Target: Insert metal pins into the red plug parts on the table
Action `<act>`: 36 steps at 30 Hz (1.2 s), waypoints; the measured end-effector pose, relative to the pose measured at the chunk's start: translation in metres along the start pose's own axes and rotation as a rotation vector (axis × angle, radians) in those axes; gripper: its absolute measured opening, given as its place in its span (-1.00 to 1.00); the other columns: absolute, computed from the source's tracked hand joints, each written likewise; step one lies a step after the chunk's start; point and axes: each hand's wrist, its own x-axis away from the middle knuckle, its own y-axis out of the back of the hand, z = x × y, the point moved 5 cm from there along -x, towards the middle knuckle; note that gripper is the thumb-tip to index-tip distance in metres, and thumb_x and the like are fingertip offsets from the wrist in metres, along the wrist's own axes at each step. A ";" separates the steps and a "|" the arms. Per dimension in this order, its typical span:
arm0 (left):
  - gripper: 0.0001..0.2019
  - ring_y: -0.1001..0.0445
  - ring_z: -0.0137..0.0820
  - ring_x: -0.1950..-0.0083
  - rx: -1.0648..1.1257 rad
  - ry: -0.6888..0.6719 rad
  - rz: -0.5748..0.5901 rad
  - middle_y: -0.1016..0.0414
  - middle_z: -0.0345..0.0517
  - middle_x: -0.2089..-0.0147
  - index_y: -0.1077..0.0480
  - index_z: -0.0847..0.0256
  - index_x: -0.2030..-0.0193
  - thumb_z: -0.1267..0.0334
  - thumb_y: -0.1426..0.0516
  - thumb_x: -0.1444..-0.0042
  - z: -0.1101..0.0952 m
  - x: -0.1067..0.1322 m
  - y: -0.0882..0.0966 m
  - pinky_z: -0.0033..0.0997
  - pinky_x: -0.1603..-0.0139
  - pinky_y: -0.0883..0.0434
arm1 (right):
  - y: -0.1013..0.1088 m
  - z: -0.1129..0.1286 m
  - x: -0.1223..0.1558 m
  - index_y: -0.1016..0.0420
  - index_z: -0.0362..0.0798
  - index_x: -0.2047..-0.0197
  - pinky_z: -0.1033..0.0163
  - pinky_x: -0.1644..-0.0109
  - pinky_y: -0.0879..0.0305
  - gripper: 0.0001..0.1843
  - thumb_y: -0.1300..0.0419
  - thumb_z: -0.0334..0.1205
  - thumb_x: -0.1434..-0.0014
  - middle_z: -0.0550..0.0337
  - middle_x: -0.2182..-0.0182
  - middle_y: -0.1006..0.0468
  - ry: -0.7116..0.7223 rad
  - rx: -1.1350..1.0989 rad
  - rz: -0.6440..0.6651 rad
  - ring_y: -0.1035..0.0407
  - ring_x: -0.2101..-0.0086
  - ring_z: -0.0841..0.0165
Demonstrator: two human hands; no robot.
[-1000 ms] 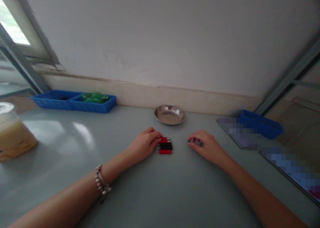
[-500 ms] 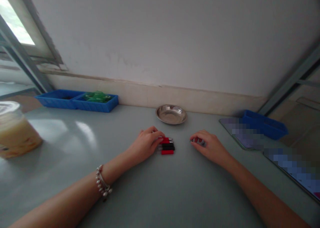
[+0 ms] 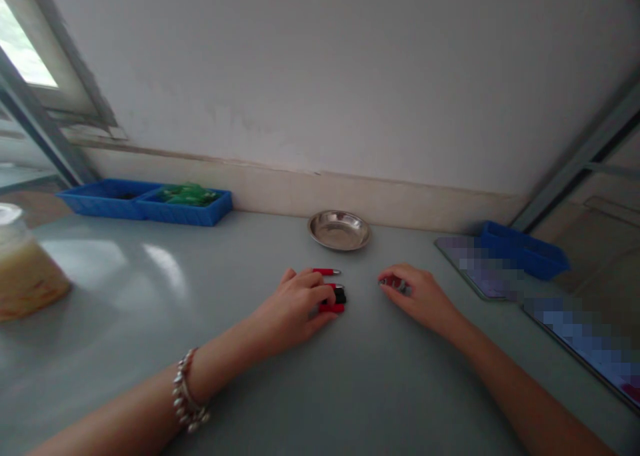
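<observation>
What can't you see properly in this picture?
- Head view: the small red and black pieces are partly hidden under the left hand.
- The red thing under the right hand is mostly covered by the fingers.
- The flat things at right are blurred out.
- The jar is cut off by the left edge.

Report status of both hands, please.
Left hand on red and black plugs. Right hand holds small red part. One red plug apart.

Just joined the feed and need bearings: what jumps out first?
Mid-table, the left hand rests on a small cluster of red and black plugs, with one red plug lying apart just beyond it. The right hand pinches a small red piece nearby. A steel dish sits behind, near the wall.
</observation>
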 end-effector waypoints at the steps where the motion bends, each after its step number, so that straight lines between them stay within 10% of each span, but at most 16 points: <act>1: -0.91 -0.33 -0.26 0.12 -0.002 -0.009 0.002 -0.39 -0.13 0.22 -0.36 0.14 0.27 0.25 -0.09 -0.07 -0.001 0.000 0.000 -0.25 0.14 -0.13 | 0.000 0.000 0.000 -0.41 -0.05 0.32 0.27 0.29 -0.25 -0.86 -0.04 -0.31 -0.05 0.16 0.43 -0.46 -0.007 -0.006 -0.001 -0.33 0.42 0.41; 14: -0.86 -0.37 -0.23 0.23 -0.187 0.003 0.090 -0.41 -0.04 0.28 -0.36 0.20 0.31 0.23 -0.03 -0.11 -0.010 0.001 0.002 -0.20 0.21 -0.20 | 0.001 0.007 0.001 -0.41 -0.04 0.35 0.29 0.33 -0.25 -0.88 -0.10 -0.29 0.01 0.20 0.43 -0.51 -0.074 -0.203 -0.018 -0.36 0.41 0.41; 36: -0.91 -0.34 -0.47 0.42 0.129 -0.043 -0.151 -0.37 -0.11 0.33 -0.34 0.27 0.33 0.40 -0.01 -0.10 -0.020 0.003 0.007 -0.51 0.45 -0.32 | -0.025 0.031 0.008 -0.36 -0.07 0.42 0.33 0.39 -0.21 -0.85 -0.22 -0.22 0.09 0.25 0.50 -0.44 -0.212 -0.755 0.168 -0.31 0.49 0.46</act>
